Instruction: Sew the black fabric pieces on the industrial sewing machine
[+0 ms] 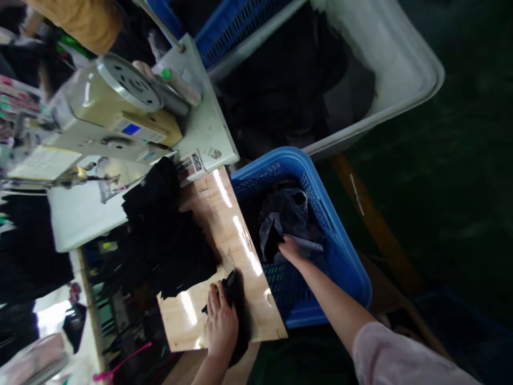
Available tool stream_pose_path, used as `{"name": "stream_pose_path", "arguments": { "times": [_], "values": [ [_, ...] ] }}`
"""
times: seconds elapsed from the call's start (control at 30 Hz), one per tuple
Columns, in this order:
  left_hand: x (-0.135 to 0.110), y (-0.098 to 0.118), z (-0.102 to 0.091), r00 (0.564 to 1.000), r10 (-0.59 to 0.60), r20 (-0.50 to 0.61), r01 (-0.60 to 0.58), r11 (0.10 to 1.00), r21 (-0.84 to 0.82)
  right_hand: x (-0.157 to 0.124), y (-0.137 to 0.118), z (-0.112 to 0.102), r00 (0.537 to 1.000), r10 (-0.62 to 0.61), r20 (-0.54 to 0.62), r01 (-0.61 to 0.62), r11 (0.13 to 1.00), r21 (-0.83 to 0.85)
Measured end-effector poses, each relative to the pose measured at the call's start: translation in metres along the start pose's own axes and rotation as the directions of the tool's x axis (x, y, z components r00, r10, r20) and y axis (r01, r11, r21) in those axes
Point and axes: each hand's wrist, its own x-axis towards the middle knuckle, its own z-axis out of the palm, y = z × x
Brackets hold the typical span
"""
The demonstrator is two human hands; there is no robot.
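My left hand [222,323] lies with its fingers stretched over a dark piece of cloth [240,321] near the front of the wooden board [256,305]. Down inside a blue plastic basket [340,246], my right hand [290,249] pinches a small black cloth piece [273,241]. Beneath that piece are a clear plastic bag [290,206] and some pale material. A thick stack of black cloth pieces [172,246] rests on the board, left of my left hand. Slight blur hides the fingertips of my right hand.
A sewing machine [116,117] with a small blue display stands on a white table [214,144] at upper left. Behind the basket, a large white tub [401,69] holds dark cloth. Another blue basket [236,32] is at the top. The green floor bears an orange stripe [372,224].
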Motion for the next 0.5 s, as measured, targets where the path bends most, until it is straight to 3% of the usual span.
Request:
{"name": "stream_pose_path", "arguments": {
  "times": [0.07,0.13,0.2,0.27,0.33,0.37,0.5],
  "values": [
    [-0.001,0.002,-0.002,1.0,-0.015,-0.009,0.015,1.0,-0.004,-0.023,-0.018,-0.03,0.985,-0.174,0.007,0.173,0.98,-0.098],
    [-0.003,0.004,-0.005,0.999,-0.032,-0.009,0.032,0.999,-0.013,-0.054,-0.038,-0.049,0.932,-0.359,0.048,0.362,0.918,-0.165],
    [-0.005,0.006,-0.008,0.999,-0.032,-0.012,0.032,0.999,-0.02,-0.088,-0.057,-0.054,0.837,-0.529,0.138,0.547,0.808,-0.218],
    [-0.007,0.007,-0.01,1.0,-0.017,-0.022,0.016,1.0,-0.021,-0.117,-0.072,-0.045,0.692,-0.661,0.291,0.721,0.612,-0.325],
    [-0.01,0.008,-0.01,1.0,-0.012,-0.027,0.011,1.0,-0.024,-0.139,-0.079,-0.027,0.554,-0.687,0.47,0.825,0.379,-0.419],
    [-0.011,0.007,-0.009,0.999,-0.018,-0.027,0.017,0.999,-0.03,-0.146,-0.08,-0.017,0.511,-0.668,0.541,0.849,0.294,-0.44],
    [-0.015,0.005,-0.004,0.999,-0.043,-0.023,0.041,0.997,-0.072,-0.154,-0.067,0.015,0.446,-0.594,0.67,0.887,0.192,-0.421]
  ]
}}
